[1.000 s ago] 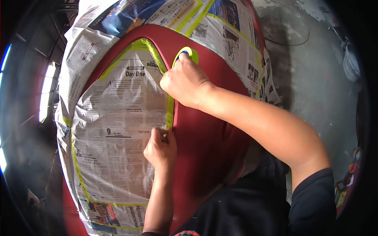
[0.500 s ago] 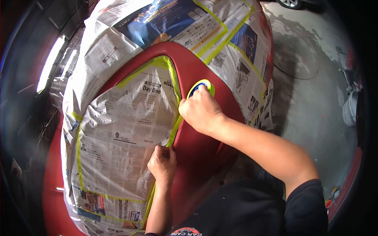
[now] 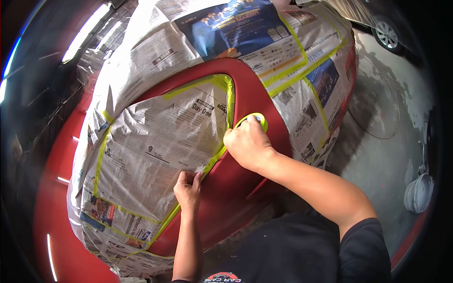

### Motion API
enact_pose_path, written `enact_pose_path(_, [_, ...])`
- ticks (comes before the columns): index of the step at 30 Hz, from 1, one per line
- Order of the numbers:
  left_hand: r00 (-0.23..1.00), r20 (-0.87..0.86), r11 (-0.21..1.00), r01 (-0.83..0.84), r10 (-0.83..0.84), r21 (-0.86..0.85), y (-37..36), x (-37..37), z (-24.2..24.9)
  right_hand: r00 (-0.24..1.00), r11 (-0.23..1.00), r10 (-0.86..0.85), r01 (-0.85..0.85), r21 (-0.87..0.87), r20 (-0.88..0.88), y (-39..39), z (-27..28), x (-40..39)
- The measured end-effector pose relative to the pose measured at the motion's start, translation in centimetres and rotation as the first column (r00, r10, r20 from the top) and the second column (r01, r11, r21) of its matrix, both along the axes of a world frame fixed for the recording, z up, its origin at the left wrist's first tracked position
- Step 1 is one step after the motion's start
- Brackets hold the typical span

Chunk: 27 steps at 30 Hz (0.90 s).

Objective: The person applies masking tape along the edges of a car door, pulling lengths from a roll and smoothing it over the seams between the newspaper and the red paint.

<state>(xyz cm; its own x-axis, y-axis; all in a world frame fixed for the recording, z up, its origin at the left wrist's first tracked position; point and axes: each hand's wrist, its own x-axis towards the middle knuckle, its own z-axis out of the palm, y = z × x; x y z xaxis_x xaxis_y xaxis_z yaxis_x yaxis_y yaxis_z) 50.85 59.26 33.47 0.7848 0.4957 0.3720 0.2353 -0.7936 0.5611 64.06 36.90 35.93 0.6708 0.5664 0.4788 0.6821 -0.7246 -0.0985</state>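
Observation:
A roll of yellow-green masking tape (image 3: 264,123) is in my right hand (image 3: 250,145), which is closed around it at the red pillar. My left hand (image 3: 188,188) has its fingers curled, thumb and fingertips on the edge of the newspaper sheet (image 3: 160,137), at the masking tape strip (image 3: 214,159). That strip runs along the sheet's right edge, between the paper and the red painted car body (image 3: 226,193). My fingertips partly cover the tape under the left hand.
More newspaper (image 3: 226,33) taped with yellow-green strips covers the car above. On the right, a hose (image 3: 396,125) lies on the wet concrete floor (image 3: 373,151). A round pale container (image 3: 419,192) stands there, with a car wheel (image 3: 387,34) behind.
The view has turned, so the car appears shifted right and tilted. My left hand's thumb and fingers look slightly farther apart at the tape edge. The right hand still grips the roll.

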Motion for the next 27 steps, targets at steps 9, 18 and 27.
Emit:
enact_pose_path(9, [0.999, -0.021, 0.991, 0.042, -0.04, 0.131, -2.1, 2.0, 0.6, 0.994, 1.0, 0.01, -0.011, 0.011, 0.106, -0.5, 0.0, -0.7])
enact_pose_path(18, [0.99, 0.06, 0.969, 0.113, -0.13, 0.222, -2.3, 3.2, -0.4, 0.927, 0.904, 0.345, -0.286, 0.318, -0.148, -1.9, -1.6, -6.5])
enact_pose_path(27, [0.993, 0.078, 0.968, 0.064, -0.085, 0.241, -2.9, 3.3, -0.7, 0.732, 0.672, 0.663, -0.49, 0.555, -0.157, -3.2, -3.5, -5.2])
